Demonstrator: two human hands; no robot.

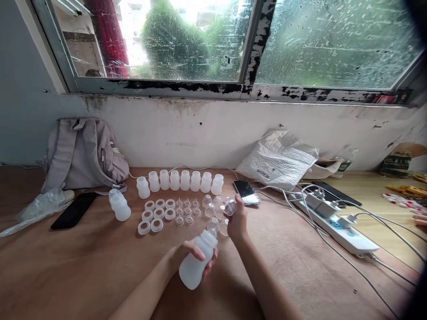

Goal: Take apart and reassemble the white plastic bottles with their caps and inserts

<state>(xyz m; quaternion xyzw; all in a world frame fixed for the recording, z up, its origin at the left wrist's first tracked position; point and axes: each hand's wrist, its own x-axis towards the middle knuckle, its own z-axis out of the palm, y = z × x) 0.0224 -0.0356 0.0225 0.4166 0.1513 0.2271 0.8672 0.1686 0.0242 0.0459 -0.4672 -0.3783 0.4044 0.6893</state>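
White bottle (pixel 193 272) is off the counter (pixel 100 271), low in front of us, in our left hand (pixel 191 249). That hand is wrapped round its body, thumb over the near face, fingertips showing on the far side. Long axis aslant: base toward us and to the left, mouth pointing away and to the right, roughly toward our right hand (pixel 238 222).

The right hand is closed on a small clear dome (pixel 230 206), apart from the mouth, beyond it and to its right; exact finger placement we cannot tell. More clear domes (pixel 209 211) stand just beside and below it, so the right hand is the nearer one to them. Left of these, small clear discs (pixel 189 220), then pale rings (pixel 143 227); behind, a row of bottles (pixel 185 180).
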